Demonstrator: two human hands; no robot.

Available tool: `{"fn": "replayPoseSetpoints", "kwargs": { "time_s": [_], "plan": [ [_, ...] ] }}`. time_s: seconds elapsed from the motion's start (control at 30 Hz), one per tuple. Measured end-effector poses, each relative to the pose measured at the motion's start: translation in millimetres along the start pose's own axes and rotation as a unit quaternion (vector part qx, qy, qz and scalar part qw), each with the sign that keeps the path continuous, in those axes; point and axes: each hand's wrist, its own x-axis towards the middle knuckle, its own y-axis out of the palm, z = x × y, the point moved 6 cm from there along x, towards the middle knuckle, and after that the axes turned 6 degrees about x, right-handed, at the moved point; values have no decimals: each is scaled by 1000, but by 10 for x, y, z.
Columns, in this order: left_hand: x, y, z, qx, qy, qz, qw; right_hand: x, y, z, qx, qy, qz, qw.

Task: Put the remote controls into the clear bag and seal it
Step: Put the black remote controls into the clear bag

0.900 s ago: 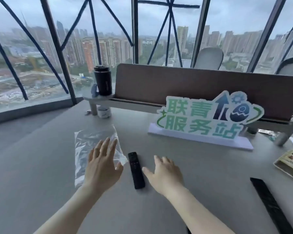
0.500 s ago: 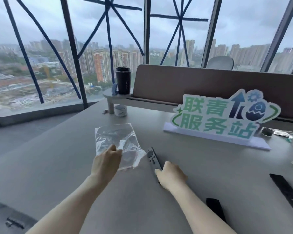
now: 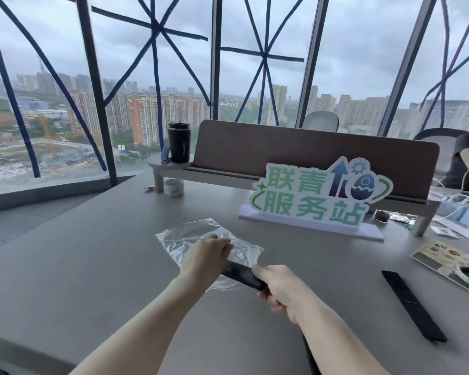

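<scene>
On the grey table [image 3: 92,266], left hand [image 3: 203,259] pinches the clear bag [image 3: 195,232]; right hand [image 3: 282,289] grips a black remote [image 3: 240,274].

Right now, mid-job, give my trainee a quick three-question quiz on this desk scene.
1. True or false: the left hand is pinching the clear bag.
2. Which hand holds the small black remote? A) left B) right C) neither
3. Fill in: a second, longer remote lies flat on the ____, to the right of the right hand.

Key: 1 true. 2 B; it points the remote's far end at the bag's near edge, though whether the tip is inside yet cannot be told. 3 desk.
</scene>
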Motion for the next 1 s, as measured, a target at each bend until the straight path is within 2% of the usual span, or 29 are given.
{"fn": "replayPoseSetpoints", "kwargs": {
  "time_s": [0.1, 0.17, 0.23, 0.33, 0.4, 0.5, 0.63, 0.67, 0.73, 0.77, 0.87, 1.0],
  "plan": [
    [-46, 21, -105, -8, 3, -2, 1000, 55, 165, -51, 70, -4, 12, 997],
    [-82, 16, -110, 2, 8, -16, 1000, 14, -27, -145, 35, -31, -44, 998],
    [-118, 30, -107, 3, 14, -23, 1000, -89, -374, -255, -56, -61, -136, 987],
    [-165, 88, -150, 3, 19, -22, 1000, -385, -812, -415, -301, -12, -221, 928],
    [-192, 131, -225, 7, 24, -22, 999, -601, -912, -539, -411, 46, -196, 889],
    [-218, 176, -408, 5, 38, -37, 999, -819, -893, -710, -440, 88, -135, 883],
    [-266, 268, -664, -4, 40, -34, 999, -867, -824, -847, -398, 69, -132, 905],
    [-276, 287, -700, -8, 38, -32, 999, -875, -867, -886, -346, 67, -142, 925],
    [-295, 299, -725, -12, 29, -31, 999, -918, -964, -930, -164, 46, -141, 975],
    [-303, 293, -723, -14, 20, -31, 999, -936, -1031, -933, -91, 39, -133, 986],
    [-328, 250, -725, -13, 6, -33, 999, -1004, -1154, -838, 1, -1, -110, 994],
    [-356, 213, -781, -15, -1, -19, 1000, -838, -878, -690, 64, -7, -39, 997]
  ]
}}
